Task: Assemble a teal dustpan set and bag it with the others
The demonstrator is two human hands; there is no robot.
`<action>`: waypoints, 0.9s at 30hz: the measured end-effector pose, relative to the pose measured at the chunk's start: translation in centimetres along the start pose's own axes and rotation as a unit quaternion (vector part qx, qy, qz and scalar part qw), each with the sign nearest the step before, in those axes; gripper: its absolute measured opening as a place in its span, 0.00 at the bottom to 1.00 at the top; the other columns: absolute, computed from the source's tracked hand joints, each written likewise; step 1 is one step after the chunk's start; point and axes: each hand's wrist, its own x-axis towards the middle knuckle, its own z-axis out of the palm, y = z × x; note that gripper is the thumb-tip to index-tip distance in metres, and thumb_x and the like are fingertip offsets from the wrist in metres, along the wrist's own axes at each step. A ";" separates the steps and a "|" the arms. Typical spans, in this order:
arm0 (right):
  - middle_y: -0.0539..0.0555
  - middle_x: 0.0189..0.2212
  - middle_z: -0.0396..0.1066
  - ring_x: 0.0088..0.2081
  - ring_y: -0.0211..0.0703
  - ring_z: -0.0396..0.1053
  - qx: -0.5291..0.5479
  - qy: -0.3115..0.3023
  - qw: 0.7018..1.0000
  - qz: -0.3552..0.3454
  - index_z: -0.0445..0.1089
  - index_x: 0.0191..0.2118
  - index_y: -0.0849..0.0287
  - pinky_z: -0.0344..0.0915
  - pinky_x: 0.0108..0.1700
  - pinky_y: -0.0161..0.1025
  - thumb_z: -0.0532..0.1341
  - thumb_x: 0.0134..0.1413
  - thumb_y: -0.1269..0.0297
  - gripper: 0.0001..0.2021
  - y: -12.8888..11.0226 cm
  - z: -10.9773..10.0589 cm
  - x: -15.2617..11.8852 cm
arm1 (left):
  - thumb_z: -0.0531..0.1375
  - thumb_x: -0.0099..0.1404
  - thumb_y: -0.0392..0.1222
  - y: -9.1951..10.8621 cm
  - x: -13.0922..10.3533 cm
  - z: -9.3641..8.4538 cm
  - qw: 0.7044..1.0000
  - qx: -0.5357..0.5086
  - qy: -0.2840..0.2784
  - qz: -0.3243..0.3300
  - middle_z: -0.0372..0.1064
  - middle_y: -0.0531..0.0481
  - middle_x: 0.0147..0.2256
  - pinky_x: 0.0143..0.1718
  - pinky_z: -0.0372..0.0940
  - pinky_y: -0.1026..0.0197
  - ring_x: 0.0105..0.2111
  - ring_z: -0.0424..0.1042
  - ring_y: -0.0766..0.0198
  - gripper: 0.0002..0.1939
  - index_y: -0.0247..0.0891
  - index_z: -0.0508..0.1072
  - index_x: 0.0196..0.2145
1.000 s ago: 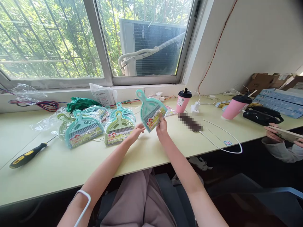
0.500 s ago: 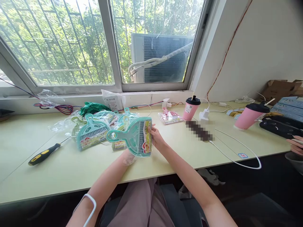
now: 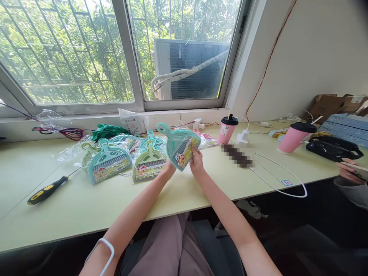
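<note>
Both my hands hold one teal mini dustpan-and-brush set (image 3: 177, 144) in a clear wrapper, lifted a little above the pale green desk (image 3: 86, 203). My left hand (image 3: 167, 169) grips its lower left edge, and my right hand (image 3: 197, 161) pinches its lower right corner by the printed label. The handle loop points up and to the left. Just to the left on the desk lies a pile of several similar wrapped sets (image 3: 115, 161), teal and green.
A black-and-yellow screwdriver (image 3: 48, 189) lies at the left. A pink wrapped set (image 3: 207, 140), two pink cups (image 3: 226, 129) (image 3: 293, 137), a white cable (image 3: 283, 180) and a black bag (image 3: 330, 148) sit to the right. Another person's hands (image 3: 347, 170) hold something at the right edge.
The teal set has turned from lying sideways, handle to the left, back to upright with the handle up. My left hand moved from under it to its lower edge.
</note>
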 end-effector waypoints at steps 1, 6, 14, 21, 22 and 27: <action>0.52 0.35 0.79 0.42 0.43 0.76 0.004 0.040 0.999 -0.013 0.73 0.38 0.58 0.74 0.46 0.41 0.70 0.46 0.56 0.15 0.0 -0.4 0.5 | 0.57 0.59 0.70 0.0 -0.2 0.0 1.000 -0.011 -0.003 -0.008 0.74 0.40 0.53 0.58 0.64 0.41 0.60 0.66 0.40 0.36 0.39 0.73 0.52; 0.51 0.36 0.79 0.40 0.40 0.75 0.028 0.136 0.990 -0.034 0.73 0.40 0.58 0.73 0.45 0.39 0.68 0.48 0.58 0.14 0.3 -1.6 1.6 | 0.59 0.54 0.74 0.1 -1.7 -0.1 0.997 0.068 -0.007 -0.024 0.75 0.40 0.51 0.51 0.67 0.46 0.57 0.68 0.42 0.39 0.40 0.71 0.51; 0.52 0.36 0.79 0.40 0.41 0.76 -0.015 0.131 0.990 -0.050 0.73 0.41 0.57 0.73 0.44 0.39 0.66 0.50 0.54 0.15 1.1 -1.5 1.6 | 0.71 0.48 0.58 0.0 -1.8 0.0 0.985 0.159 0.059 -0.009 0.77 0.43 0.42 0.37 0.67 0.57 0.43 0.74 0.50 0.30 0.38 0.71 0.42; 0.51 0.35 0.77 0.40 0.38 0.75 -0.017 0.064 0.997 -0.027 0.71 0.39 0.57 0.73 0.45 0.36 0.65 0.52 0.56 0.12 1.0 -1.4 1.8 | 0.68 0.51 0.53 -0.1 -1.6 -0.5 0.984 0.142 0.105 0.004 0.77 0.45 0.39 0.36 0.68 0.57 0.42 0.75 0.52 0.24 0.39 0.70 0.41; 0.51 0.36 0.77 0.40 0.38 0.75 -0.015 0.052 0.998 -0.026 0.71 0.39 0.57 0.73 0.45 0.36 0.64 0.52 0.57 0.11 1.0 -1.4 1.8 | 0.68 0.51 0.52 -0.2 -1.5 -0.6 0.984 0.141 0.111 0.004 0.77 0.45 0.39 0.37 0.68 0.57 0.41 0.75 0.52 0.23 0.38 0.70 0.41; 0.49 0.35 0.76 0.38 0.36 0.74 -0.003 0.011 1.000 0.001 0.70 0.39 0.57 0.72 0.44 0.34 0.62 0.52 0.64 0.07 0.8 -1.2 1.9 | 0.67 0.51 0.50 -0.2 -1.2 -1.0 0.986 0.110 0.121 0.013 0.76 0.43 0.43 0.39 0.70 0.56 0.43 0.76 0.52 0.25 0.38 0.70 0.45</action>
